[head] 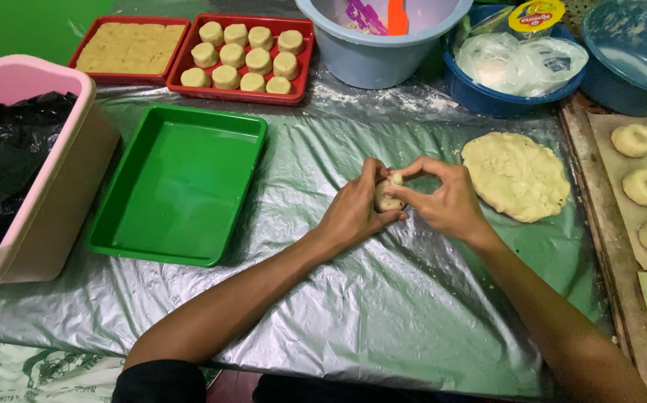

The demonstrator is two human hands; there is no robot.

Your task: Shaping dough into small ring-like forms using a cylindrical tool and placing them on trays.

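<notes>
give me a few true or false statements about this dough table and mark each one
1. Both hands, left hand and right hand, hold one small pale dough ball. True.
2. The green rectangular plastic tray is full of dough. False: nothing lies in it.
3. The flattened pale dough sheet lies beside the right hand. True.
4. The red tray of round dough pieces holds ring shapes. False: they are solid rounds; the ring-shaped dough pieces lie on the wooden board.
</notes>
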